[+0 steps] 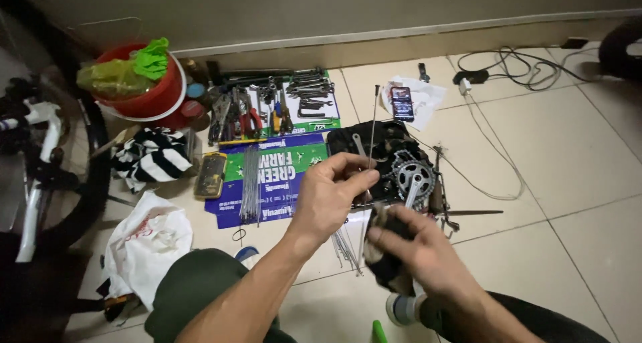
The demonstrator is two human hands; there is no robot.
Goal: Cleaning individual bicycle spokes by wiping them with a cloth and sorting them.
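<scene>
Tiled floor (588, 182), person seated on it, knees at frame bottom. Flattened cardboard sheet (267, 176) spread ahead, carrying a bundle of loose spokes (249, 182); wrenches and pliers (277, 105) laid out just beyond. Red bucket (150, 92) far left, stuffed with green and yellowish plastic bags up to the rim. Crankset with chainring (411, 176) atop a black heap, near centre.

Left hand (328, 196) pinched closed on a single thin spoke (372, 126), held upright above the crankset. Right hand (418, 249) closed around a dark rag (384, 259), at the spoke's lower end.

Risk, as judged: spoke bending if rag grip drags sideways; greasy metal slipping from the pinch; more loose spokes (344, 246) underfoot, easily scattered.
</scene>
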